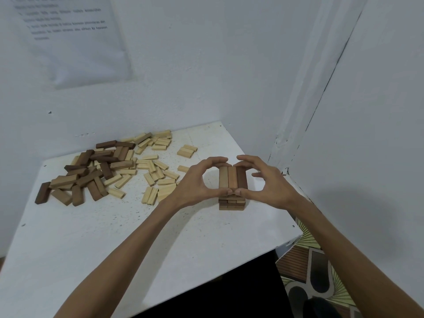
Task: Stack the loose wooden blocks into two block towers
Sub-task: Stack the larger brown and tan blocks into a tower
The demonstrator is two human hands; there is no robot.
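Observation:
A short tower of brown wooden blocks (232, 180) stands on the white table (96, 244), right of centre. Its top layer is three blocks side by side, running away from me. My left hand (197, 182) and my right hand (263, 180) curl round that top layer, thumbs pressed on its near end and fingers on its far end. A heap of dark brown loose blocks (91, 166) lies at the back left. Pale loose blocks (156, 171) are scattered between that heap and the tower.
White walls close the table at the back and right, with a printed sheet (68, 37) taped on the left wall. The table's right edge (296, 235) drops to a patterned floor (312, 271).

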